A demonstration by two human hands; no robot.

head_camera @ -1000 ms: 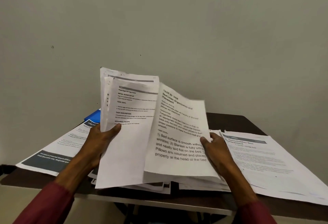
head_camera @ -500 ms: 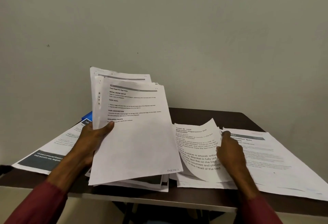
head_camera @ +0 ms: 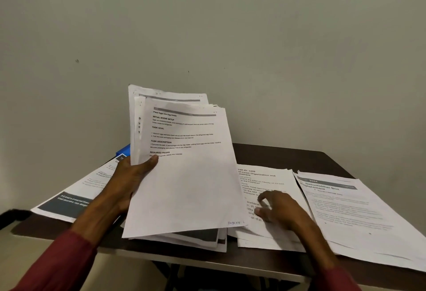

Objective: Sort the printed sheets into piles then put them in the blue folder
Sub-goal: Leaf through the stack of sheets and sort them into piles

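The left hand (head_camera: 131,175) grips the fanned stack of sheets (head_camera: 184,175) by its left edge, thumb on the front page; the right hand (head_camera: 281,212) rests loosely spread on the middle pile (head_camera: 272,175) on the bench (head_camera: 288,154). The blue folder (head_camera: 124,150) peeks out behind the stack. Held one-sidedly, the stack could slump and mix the piles

I see the left hand (head_camera: 129,182) gripping a tilted stack of sheets (head_camera: 189,189), the right hand (head_camera: 284,213) resting on a pile (head_camera: 262,177).
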